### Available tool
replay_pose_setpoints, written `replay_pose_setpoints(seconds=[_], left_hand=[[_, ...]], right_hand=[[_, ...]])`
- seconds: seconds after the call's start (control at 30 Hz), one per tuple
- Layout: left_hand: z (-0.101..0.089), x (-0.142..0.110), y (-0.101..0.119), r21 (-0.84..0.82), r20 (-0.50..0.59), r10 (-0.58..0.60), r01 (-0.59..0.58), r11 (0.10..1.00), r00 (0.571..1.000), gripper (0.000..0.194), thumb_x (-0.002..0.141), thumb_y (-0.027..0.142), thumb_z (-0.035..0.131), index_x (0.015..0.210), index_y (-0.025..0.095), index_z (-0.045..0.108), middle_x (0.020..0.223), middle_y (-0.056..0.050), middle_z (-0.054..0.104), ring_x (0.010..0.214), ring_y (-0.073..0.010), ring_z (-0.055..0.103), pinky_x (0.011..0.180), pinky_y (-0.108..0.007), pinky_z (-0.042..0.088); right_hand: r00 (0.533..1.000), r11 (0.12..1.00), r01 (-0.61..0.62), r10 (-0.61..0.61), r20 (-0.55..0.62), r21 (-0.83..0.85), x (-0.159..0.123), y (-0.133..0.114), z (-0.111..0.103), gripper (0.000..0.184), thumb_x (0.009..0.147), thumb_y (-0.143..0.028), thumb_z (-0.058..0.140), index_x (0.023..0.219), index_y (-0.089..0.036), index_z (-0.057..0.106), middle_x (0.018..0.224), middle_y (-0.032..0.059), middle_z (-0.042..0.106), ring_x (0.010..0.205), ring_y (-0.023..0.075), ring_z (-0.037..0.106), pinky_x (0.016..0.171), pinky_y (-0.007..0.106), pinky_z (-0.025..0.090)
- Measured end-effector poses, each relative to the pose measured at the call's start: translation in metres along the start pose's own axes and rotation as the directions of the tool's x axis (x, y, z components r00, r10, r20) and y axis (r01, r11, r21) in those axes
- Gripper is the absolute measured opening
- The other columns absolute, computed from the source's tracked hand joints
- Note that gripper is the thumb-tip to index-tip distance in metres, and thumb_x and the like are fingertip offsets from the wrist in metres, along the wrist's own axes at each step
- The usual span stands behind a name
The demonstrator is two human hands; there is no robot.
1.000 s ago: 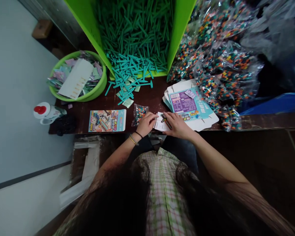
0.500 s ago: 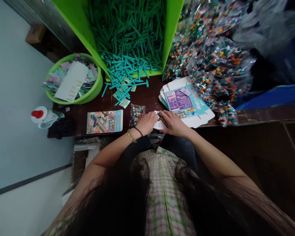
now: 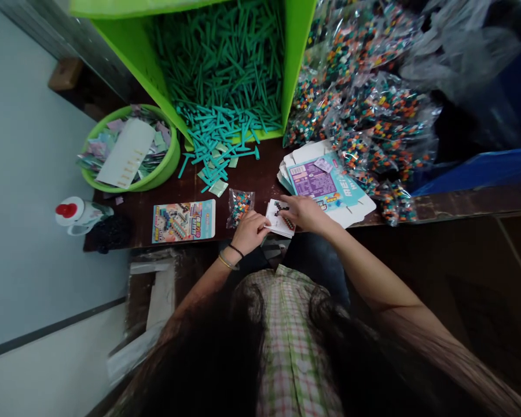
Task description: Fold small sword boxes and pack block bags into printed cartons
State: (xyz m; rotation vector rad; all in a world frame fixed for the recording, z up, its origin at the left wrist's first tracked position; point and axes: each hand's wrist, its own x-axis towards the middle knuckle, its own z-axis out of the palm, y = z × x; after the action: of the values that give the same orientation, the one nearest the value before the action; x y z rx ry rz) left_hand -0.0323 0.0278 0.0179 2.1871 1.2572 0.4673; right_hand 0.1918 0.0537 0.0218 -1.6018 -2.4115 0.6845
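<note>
A small white leaflet (image 3: 276,222) with a dark pixel-style picture lies at the table's front edge, between my hands. My left hand (image 3: 250,230) is closed on its left edge, thumb and fingers together. Over its right part rests my right hand (image 3: 304,213), thumb and forefinger apart and fingertips on the paper. Just behind my left hand is a small clear bag of coloured bricks (image 3: 240,204). A printed card (image 3: 184,221) lies farther left, and flattened printed boxes (image 3: 345,188) are stacked right of my right hand.
A green bin (image 3: 296,75) spills turquoise hammer-shaped sticks (image 3: 223,121) onto the table (image 3: 264,168). Small sachets (image 3: 218,188) lie among them. At left are a green basket (image 3: 173,159) of packets and a red-lidded cup (image 3: 84,213). Bags of coloured pieces (image 3: 382,116) crowd the right.
My hands have moved apart, uncovering more of the white leaflet. The left hand has shifted slightly left and down. The view has tilted a little.
</note>
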Motion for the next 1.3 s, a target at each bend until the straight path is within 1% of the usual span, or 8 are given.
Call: replay_pose_setpoints(seconds=[0.2,0.47,0.63,0.83,0.9,1.07,1.17,1.3], left_hand=[[0.002,0.004,-0.002,-0.047,-0.062,0.006,-0.009,0.999,0.998,0.017,0.088,0.014,0.068,0.076,0.025,0.073,0.07,-0.002,0.059,0.086,-0.0218,0.057,0.085,-0.038,0.047],[0.001,0.009,-0.007,-0.254,-0.08,0.032,-0.052,0.966,0.996,0.011,0.084,0.02,0.079,0.075,0.024,0.074,0.068,-0.001,0.06,0.081,-0.0201,0.056,0.078,-0.035,0.047],[0.01,0.024,-0.006,-0.25,-0.058,0.003,-0.017,0.968,0.998,0.011,0.086,0.017,0.075,0.076,0.022,0.073,0.074,-0.002,0.064,0.085,-0.0204,0.058,0.084,-0.036,0.05],[0.026,0.025,-0.005,-0.138,-0.143,-0.083,0.063,0.988,0.986,0.014,0.086,0.017,0.073,0.099,0.02,0.07,0.144,-0.014,0.055,0.137,-0.03,0.049,0.118,-0.049,0.038],[0.03,0.017,-0.004,-0.16,-0.167,-0.101,0.074,0.984,0.981,0.031,0.089,0.02,0.071,0.119,0.021,0.065,0.152,-0.015,0.048,0.145,-0.0305,0.044,0.122,-0.051,0.035],[0.034,0.001,0.006,-0.182,-0.18,-0.072,0.039,0.983,0.981,0.042,0.088,0.021,0.068,0.13,0.021,0.06,0.152,-0.016,0.049,0.147,-0.0303,0.044,0.124,-0.05,0.035],[0.03,-0.004,0.014,-0.208,-0.2,-0.1,0.058,0.976,0.975,0.037,0.09,0.022,0.066,0.127,0.021,0.062,0.15,-0.015,0.051,0.147,-0.0301,0.045,0.124,-0.051,0.035],[0.022,-0.009,0.029,-0.387,-0.242,-0.141,0.037,0.921,0.96,0.037,0.093,0.031,0.065,0.129,0.023,0.062,0.15,-0.014,0.052,0.147,-0.0298,0.045,0.124,-0.051,0.035]], right_hand=[[0.978,0.99,-0.036,0.063,-0.199,0.133,0.005,-0.019,0.002,0.039,0.092,-0.035,0.066,0.127,-0.018,0.066,0.113,0.0149,0.07,0.105,0.0333,0.066,0.089,0.044,0.054],[0.976,0.728,-0.135,0.215,-0.038,0.672,-0.005,0.012,-0.008,0.04,0.084,-0.062,0.066,0.083,-0.023,0.054,0.073,-0.002,0.06,0.071,0.019,0.059,0.065,0.031,0.05],[0.772,0.518,0.027,0.532,-0.347,0.855,-0.007,0.033,0.005,0.043,0.082,-0.065,0.063,0.096,-0.025,0.053,0.089,0.0006,0.067,0.087,0.0198,0.068,0.082,0.035,0.058],[0.586,0.808,0.046,0.454,-0.671,0.587,-0.038,0.047,-0.045,0.043,0.097,-0.059,0.053,0.12,-0.023,0.059,0.104,0.0076,0.069,0.1,0.0247,0.069,0.089,0.042,0.057],[0.621,0.921,-0.068,0.339,-0.707,0.383,-0.05,0.04,-0.062,0.039,0.1,-0.051,0.055,0.127,-0.023,0.06,0.111,0.0106,0.069,0.102,0.0278,0.067,0.091,0.045,0.055],[0.89,0.958,-0.265,0.201,-0.408,-0.107,-0.038,0.027,-0.057,0.03,0.097,-0.024,0.05,0.12,-0.019,0.068,0.104,0.0167,0.072,0.096,0.0352,0.067,0.083,0.047,0.051],[0.896,0.935,-0.341,0.291,-0.334,-0.102,-0.025,0.038,-0.052,0.033,0.093,-0.022,0.05,0.12,-0.018,0.067,0.107,0.0172,0.073,0.093,0.0358,0.067,0.075,0.044,0.05],[0.804,0.922,-0.324,0.387,-0.452,0.214,-0.036,0.047,-0.068,0.033,0.089,-0.033,0.06,0.119,-0.022,0.066,0.104,0.011,0.073,0.087,0.0314,0.067,0.075,0.041,0.051]])
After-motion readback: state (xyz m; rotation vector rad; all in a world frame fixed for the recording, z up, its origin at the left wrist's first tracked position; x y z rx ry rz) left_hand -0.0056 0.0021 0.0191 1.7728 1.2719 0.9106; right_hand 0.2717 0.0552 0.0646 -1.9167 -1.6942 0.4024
